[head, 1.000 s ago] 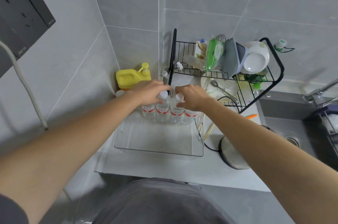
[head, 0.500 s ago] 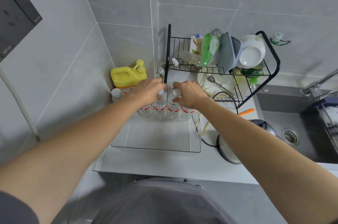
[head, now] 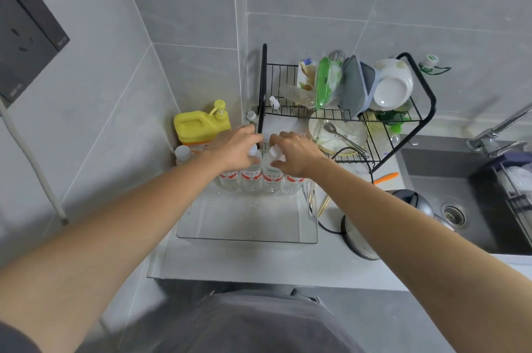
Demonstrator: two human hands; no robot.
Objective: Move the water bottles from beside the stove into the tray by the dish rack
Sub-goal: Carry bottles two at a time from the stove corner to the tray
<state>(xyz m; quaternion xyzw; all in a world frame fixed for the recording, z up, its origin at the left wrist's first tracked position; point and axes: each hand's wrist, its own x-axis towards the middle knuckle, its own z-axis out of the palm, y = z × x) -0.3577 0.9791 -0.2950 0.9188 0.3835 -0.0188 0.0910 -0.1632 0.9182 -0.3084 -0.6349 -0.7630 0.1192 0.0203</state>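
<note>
Both hands are barely shifting: left hand (head: 234,148) and right hand (head: 296,152) are curling loosely over bottles (head: 260,178) at the tray's (head: 247,239) twelve o'clock edge.

Clear plastic tray (head: 247,239), black wire dish rack (head: 374,119)

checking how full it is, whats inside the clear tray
Four water bottles stand in a row at the far end of the tray. The near part looks bare. Both hands cover the bottle tops, so two caps are hidden.
</note>
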